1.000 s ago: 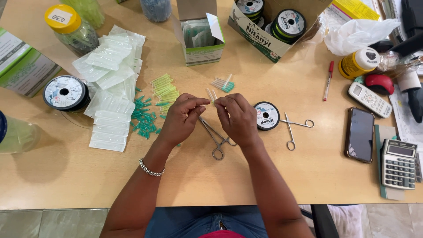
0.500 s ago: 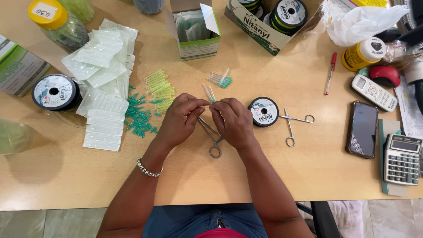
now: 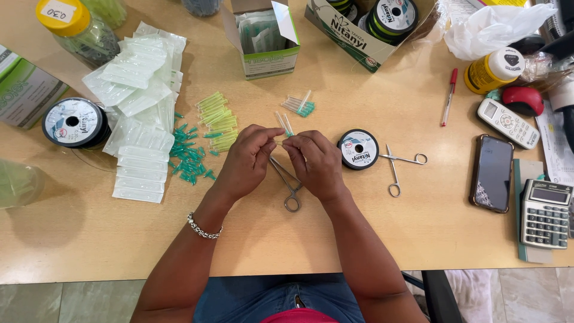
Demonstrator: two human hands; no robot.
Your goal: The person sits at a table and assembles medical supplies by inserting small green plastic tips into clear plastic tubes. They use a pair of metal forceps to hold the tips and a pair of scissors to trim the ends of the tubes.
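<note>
My left hand [image 3: 250, 157] and my right hand [image 3: 316, 162] meet over the middle of the wooden table [image 3: 359, 239], fingertips pinched together on a small needle with a green hub [image 3: 287, 133]; what exactly passes between the fingers is too small to tell. Metal forceps [image 3: 288, 184] lie on the table just under both hands. A black spool of fishing line [image 3: 357, 149] sits right of my right hand. A few capped needles [image 3: 301, 106] lie beyond the hands.
Small scissors [image 3: 399, 168] lie right of the spool. Left are green caps [image 3: 190, 157], yellow-green tubes [image 3: 216, 121], clear blister packs [image 3: 140, 107] and another spool [image 3: 74, 122]. Boxes [image 3: 263, 36] stand at the back; phone [image 3: 491, 173], calculator [image 3: 545, 213], remote [image 3: 508, 122] at right.
Both hands stay pinched together over the forceps with only slight finger movement. The view has shifted a little, so the table items sit slightly lower in frame.
</note>
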